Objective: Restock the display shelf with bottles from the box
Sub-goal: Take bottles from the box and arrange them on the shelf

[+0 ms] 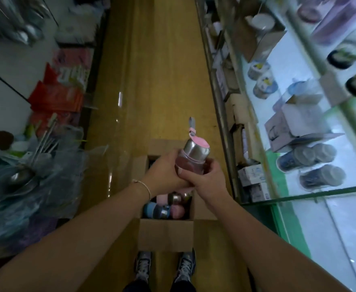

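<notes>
Both hands are on one pink bottle (pixel 190 159), steel cap and strap up, held in the air over the far end of the open box (pixel 165 234). Left hand (pixel 164 171) is wrapped round the body from the left. Right hand (pixel 202 182) clamps the lower part, fingers (pixel 213 165) curled round it, so both are grasping and neither is released. The box sits on the floor (pixel 151 81) of the aisle, just beside the foot of the display shelf (pixel 312 193) on my right. More bottles (pixel 162 209) lie in it, blue and pink, so I judge the task is partway through at best. Step in hand: one bottle lifted out, not yet shelved. Next I'd need to swing it right, clear the glass front edge, and pick a bare patch near the dark bottles (pixel 320 175) already lying on the shelf. One hand should do for carrying. The picture is blurred, so I can't tell how the free spots lie.
</notes>
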`<state>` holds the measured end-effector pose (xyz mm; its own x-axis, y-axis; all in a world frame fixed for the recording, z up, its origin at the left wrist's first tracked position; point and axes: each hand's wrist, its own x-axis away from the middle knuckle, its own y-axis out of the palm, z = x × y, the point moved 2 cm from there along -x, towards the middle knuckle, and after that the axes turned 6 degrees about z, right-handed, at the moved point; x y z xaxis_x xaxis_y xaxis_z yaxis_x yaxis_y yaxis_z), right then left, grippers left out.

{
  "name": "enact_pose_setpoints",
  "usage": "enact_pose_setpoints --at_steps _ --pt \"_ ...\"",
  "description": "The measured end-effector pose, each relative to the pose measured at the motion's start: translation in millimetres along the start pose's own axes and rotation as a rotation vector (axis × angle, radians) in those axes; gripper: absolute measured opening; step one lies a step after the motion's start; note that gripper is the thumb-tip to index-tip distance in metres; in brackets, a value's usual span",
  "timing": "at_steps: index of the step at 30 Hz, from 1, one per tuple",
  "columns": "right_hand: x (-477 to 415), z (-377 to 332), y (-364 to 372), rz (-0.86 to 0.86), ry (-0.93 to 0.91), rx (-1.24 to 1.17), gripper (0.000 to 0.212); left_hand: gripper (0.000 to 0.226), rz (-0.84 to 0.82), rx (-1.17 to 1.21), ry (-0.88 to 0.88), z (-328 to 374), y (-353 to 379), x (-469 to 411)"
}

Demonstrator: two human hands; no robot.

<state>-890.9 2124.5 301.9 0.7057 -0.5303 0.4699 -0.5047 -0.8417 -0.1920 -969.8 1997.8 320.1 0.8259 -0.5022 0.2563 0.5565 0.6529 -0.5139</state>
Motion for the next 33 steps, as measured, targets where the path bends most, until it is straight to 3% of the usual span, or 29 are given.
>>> enact_pose_setpoints --at_steps 4,8,12,16,25,33 --pt "27.2 -69.4 -23.7 0.081 -0.174 0.048 0.095 0.057 0.058 0.109 0.137 65.9 -31.2 11.3" --pt "57.6 -136.4 -46.8 0.186 -0.333 0.056 0.080 0.060 0.098 0.173 0.337 132.8 -62.9 20.9" --pt "95.3 -198.0 -67.9 0.313 -0.490 0.097 0.073 0.080 0.085 0.246 0.475 184.9 -87.8 26.7" --pt "134.4 -250.9 -87.1 0.435 -0.605 0.138 0.073 0.076 0.050 0.269 0.634 241.6 -108.3 39.6" --pt "217.4 -314.5 -150.8 0.696 -0.676 0.125 0.076 0.075 -0.058 0.337 0.891 352.8 -110.4 76.9" --pt "280.7 -327.9 -235.4 0.949 -0.628 0.161 0.071 0.087 -0.193 0.309 0.995 442.4 -53.8 102.3"
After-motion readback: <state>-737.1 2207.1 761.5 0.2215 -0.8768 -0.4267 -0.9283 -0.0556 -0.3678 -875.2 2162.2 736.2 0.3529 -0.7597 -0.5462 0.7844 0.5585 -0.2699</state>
